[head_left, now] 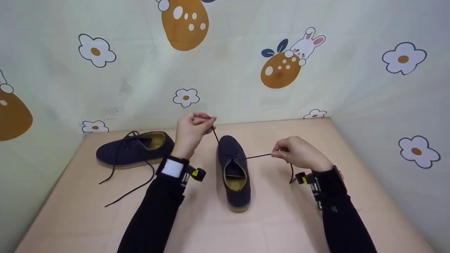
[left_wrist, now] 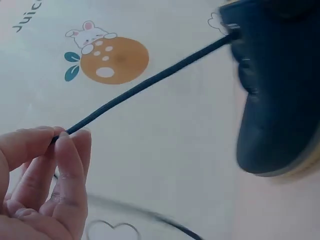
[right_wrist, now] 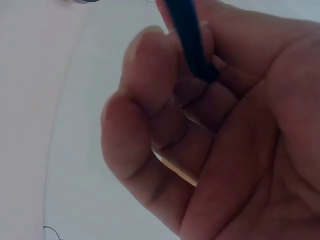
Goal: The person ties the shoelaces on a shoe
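Observation:
A dark navy shoe [head_left: 232, 147] stands in the middle of the table, its toe pointing away and its heel towards me. My left hand [head_left: 193, 131], up beyond its left side, pinches one dark shoelace end between thumb and fingers; in the left wrist view that shoelace [left_wrist: 150, 82] runs taut from the eyelets. To the right of the shoe, my right hand [head_left: 297, 153] pinches the other shoelace [head_left: 258, 156], stretched nearly level from the shoe. Its loose tail hangs below the hand. The right wrist view shows the lace [right_wrist: 187, 37] passing between curled fingers.
At the left lies a second navy shoe [head_left: 119, 153], toe to the left, with its loose laces [head_left: 135, 189] trailing over the table [head_left: 267, 225]. Behind the table and along both sides hangs a patterned cloth [head_left: 232, 80] with flowers and rabbits.

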A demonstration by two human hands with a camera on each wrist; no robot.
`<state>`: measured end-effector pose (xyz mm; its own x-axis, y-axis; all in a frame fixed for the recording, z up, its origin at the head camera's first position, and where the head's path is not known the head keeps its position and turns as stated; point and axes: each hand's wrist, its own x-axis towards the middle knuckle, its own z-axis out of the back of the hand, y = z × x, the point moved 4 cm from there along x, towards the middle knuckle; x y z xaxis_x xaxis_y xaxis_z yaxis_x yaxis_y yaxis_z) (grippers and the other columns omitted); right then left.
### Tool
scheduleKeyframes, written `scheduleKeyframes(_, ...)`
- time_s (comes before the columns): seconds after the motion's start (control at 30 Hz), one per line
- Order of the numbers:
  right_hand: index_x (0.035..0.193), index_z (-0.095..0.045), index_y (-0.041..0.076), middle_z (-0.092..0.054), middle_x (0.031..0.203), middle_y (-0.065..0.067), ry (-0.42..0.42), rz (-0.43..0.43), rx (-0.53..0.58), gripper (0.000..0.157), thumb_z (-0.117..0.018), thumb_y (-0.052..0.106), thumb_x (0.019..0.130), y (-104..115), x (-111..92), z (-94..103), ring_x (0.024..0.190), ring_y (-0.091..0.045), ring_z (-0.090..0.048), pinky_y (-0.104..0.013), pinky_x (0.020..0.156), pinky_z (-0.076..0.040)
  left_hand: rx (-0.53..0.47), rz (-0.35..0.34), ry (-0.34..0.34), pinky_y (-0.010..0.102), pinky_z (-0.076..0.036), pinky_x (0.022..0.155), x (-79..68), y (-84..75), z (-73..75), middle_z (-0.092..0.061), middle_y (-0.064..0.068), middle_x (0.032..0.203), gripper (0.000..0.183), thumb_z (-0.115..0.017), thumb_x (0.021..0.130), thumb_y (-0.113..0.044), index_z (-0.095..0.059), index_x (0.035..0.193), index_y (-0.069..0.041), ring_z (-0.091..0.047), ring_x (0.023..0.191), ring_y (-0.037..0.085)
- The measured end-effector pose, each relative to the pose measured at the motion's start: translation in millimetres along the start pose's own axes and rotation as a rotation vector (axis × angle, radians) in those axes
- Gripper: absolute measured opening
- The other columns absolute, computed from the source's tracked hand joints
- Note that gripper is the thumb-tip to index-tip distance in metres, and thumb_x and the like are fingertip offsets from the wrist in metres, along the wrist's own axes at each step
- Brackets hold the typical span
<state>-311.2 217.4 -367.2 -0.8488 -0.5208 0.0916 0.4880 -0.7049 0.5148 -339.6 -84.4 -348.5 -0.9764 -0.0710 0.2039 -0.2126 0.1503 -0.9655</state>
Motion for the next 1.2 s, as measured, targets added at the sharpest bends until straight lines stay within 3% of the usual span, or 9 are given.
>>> scheduleKeyframes(0.13,0.087,-0.073,0.016,-0.059,0.066,0.007,-0.017,0.013,-0.008,0.009,-0.07,0.021,0.094,1,-3,4.6,0.06,-0.009,-0.052,-0.029,0.059,-0.043,0.132,-0.078,0.109,0.028,-0.057,0.073,14.1,-14.7,-37.4,-0.073,0.018,0.1,0.014,-0.07,0.089,0.004,-0.06,0.097,0.002,-0.07,0.082,0.018)
scheduleKeyframes(0.23,0.088,-0.074,0.014,-0.062,0.072,0.009,-0.032,0.018,-0.013,0.008,-0.071,0.019,0.093,1,-5,7.7,0.066,-0.01,-0.054,-0.029,0.063,-0.044,0.274,-0.105,0.272,0.029,-0.057,0.074,15.7,-15.7,-72.7,-0.073,0.014,0.1,0.012,-0.069,0.09,0.003,-0.061,0.099,0.001,-0.07,0.083,0.019)
scheduleKeyframes(0.33,0.087,-0.074,0.014,-0.065,0.075,0.01,-0.038,0.004,-0.012,0.007,-0.073,0.018,0.092,1,-6,9.3,0.07,-0.01,-0.056,-0.03,0.067,-0.046,0.524,-0.103,0.481,0.031,-0.055,0.084,9.1,-9.7,-100.1,-0.072,0.009,0.11,0.017,-0.069,0.092,-0.002,-0.064,0.108,-0.001,-0.069,0.098,0.017)
scheduleKeyframes(0.43,0.086,-0.074,0.014,-0.065,0.076,0.009,-0.04,0.0,-0.01,0.005,-0.074,0.017,0.09,0,-6,10.9,0.072,-0.011,-0.058,-0.032,0.069,-0.047,0.775,-0.121,0.626,0.032,-0.05,0.093,1.5,-3.4,-110.4,-0.069,0.007,0.119,0.022,-0.066,0.095,-0.007,-0.066,0.117,-0.005,-0.064,0.111,0.018)
scheduleKeyframes(0.5,0.086,-0.075,0.015,-0.066,0.078,0.008,-0.047,-0.003,-0.015,0.005,-0.075,0.018,0.089,-1,-6,12.3,0.073,-0.012,-0.058,-0.033,0.07,-0.047,0.874,-0.14,0.649,0.034,-0.048,0.096,-1.1,-1.6,-106.4,-0.068,0.008,0.119,0.022,-0.065,0.096,-0.009,-0.068,0.117,-0.006,-0.062,0.113,0.019)
scheduleKeyframes(0.57,0.088,-0.076,0.015,-0.065,0.08,0.007,-0.052,-0.009,-0.022,0.005,-0.076,0.019,0.089,-2,-6,13.6,0.074,-0.013,-0.057,-0.034,0.071,-0.046,0.903,-0.146,0.625,0.034,-0.049,0.095,-1.7,-0.9,-96.0,-0.07,0.007,0.115,0.019,-0.063,0.097,-0.009,-0.07,0.115,-0.007,-0.064,0.11,0.021)
scheduleKeyframes(0.77,0.093,-0.079,0.015,-0.06,0.069,0.005,-0.076,-0.066,-0.031,0.007,-0.075,0.019,0.089,-9,-7,16.4,0.064,-0.013,-0.05,-0.031,0.063,-0.04,0.841,-0.156,0.505,0.036,-0.05,0.09,-6.0,6.8,-48.4,-0.072,0.006,0.104,0.014,-0.065,0.095,-0.008,-0.073,0.105,-0.005,-0.066,0.1,0.022)
scheduleKeyframes(0.97,0.094,-0.078,0.016,-0.056,0.055,0.004,-0.083,-0.136,-0.034,0.007,-0.073,0.02,0.091,-11,-7,15.1,0.047,-0.012,-0.05,-0.029,0.05,-0.039,0.792,-0.083,0.388,0.034,-0.053,0.076,-17.4,18.2,-7.8,-0.073,0.001,0.095,0.013,-0.068,0.094,-0.014,-0.076,0.102,-0.008,-0.066,0.085,0.016)
scheduleKeyframes(1.2,0.096,-0.075,0.013,-0.057,0.051,0.003,-0.089,-0.17,-0.029,0.011,-0.069,0.023,0.095,-12,-7,15.1,0.044,-0.016,-0.055,-0.031,0.053,-0.043,0.737,0.015,0.341,0.032,-0.052,0.069,-26.3,22.6,16.1,-0.071,0.002,0.088,0.012,-0.067,0.094,-0.017,-0.076,0.099,-0.01,-0.065,0.074,0.015)
